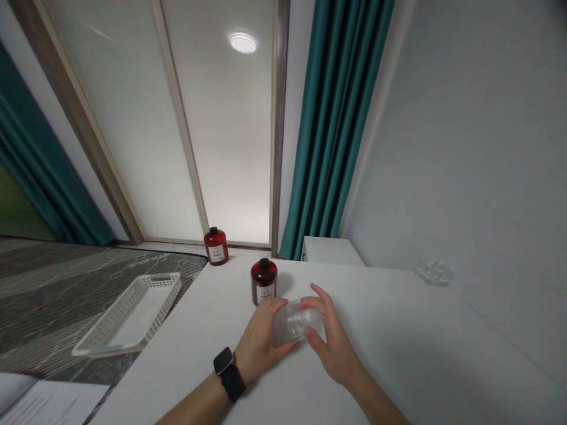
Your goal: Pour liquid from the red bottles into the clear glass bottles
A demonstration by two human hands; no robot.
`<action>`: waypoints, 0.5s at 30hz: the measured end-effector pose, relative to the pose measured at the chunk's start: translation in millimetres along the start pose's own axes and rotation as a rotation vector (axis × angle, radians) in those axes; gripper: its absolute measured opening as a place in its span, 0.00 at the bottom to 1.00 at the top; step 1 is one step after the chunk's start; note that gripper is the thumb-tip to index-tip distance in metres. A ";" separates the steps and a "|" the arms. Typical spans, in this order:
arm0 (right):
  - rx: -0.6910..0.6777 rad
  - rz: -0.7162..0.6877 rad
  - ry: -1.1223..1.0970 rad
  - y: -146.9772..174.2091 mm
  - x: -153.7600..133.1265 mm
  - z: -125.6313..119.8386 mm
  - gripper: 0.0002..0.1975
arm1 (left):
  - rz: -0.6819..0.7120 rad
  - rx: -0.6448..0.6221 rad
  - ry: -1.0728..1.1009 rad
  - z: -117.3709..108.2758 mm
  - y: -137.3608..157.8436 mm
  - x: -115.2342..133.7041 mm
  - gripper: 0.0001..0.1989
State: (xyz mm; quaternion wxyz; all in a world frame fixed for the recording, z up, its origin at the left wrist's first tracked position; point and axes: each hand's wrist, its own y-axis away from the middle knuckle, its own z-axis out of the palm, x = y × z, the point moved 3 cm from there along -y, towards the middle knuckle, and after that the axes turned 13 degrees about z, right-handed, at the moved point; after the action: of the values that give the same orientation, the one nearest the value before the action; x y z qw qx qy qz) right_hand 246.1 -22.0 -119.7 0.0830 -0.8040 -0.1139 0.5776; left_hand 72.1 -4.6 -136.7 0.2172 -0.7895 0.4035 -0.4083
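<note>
So we've got our left hand [260,341] clamped around a clear container [290,323], gripping it by its left end. Our right hand [333,347] is spread in a loose C at the other end, and we can't tell if it's touching. 1 red bottle [264,276] stands just beyond the left hand, a 2nd red bottle [216,247] farther off, and a white basket [133,316] sits to that hand's left.

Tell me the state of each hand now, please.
Left hand: holding the clear container.
Right hand: partly open at the container's right end; contact unclear.
</note>
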 end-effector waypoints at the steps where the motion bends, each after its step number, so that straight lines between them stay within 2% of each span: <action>1: 0.036 0.014 0.021 -1.0 1.3 0.6 0.31 | 0.028 -0.005 -0.018 -0.5 -0.4 1.0 0.34; 4: 0.174 0.072 0.125 -3.9 6.2 -0.2 0.24 | 0.043 0.012 -0.045 -2.7 -0.4 1.0 0.35; 6: 0.206 0.089 0.160 -4.8 8.0 -2.2 0.24 | 0.022 0.018 -0.035 -3.4 0.5 -1.0 0.35; 12: 0.080 0.011 0.111 -3.6 3.4 -7.9 0.29 | -0.122 -0.015 0.080 -1.9 3.0 -5.3 0.36; 15: 0.113 0.035 0.138 -4.4 3.3 -8.5 0.31 | -0.132 -0.018 0.103 -1.5 2.7 -2.5 0.36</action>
State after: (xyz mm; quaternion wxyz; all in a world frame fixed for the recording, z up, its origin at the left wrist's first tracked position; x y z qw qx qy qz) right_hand 254.8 -16.9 -118.8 0.1258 -0.8378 -0.0611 0.5277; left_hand 68.7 -4.1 -138.8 0.1619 -0.7943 0.3647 -0.4581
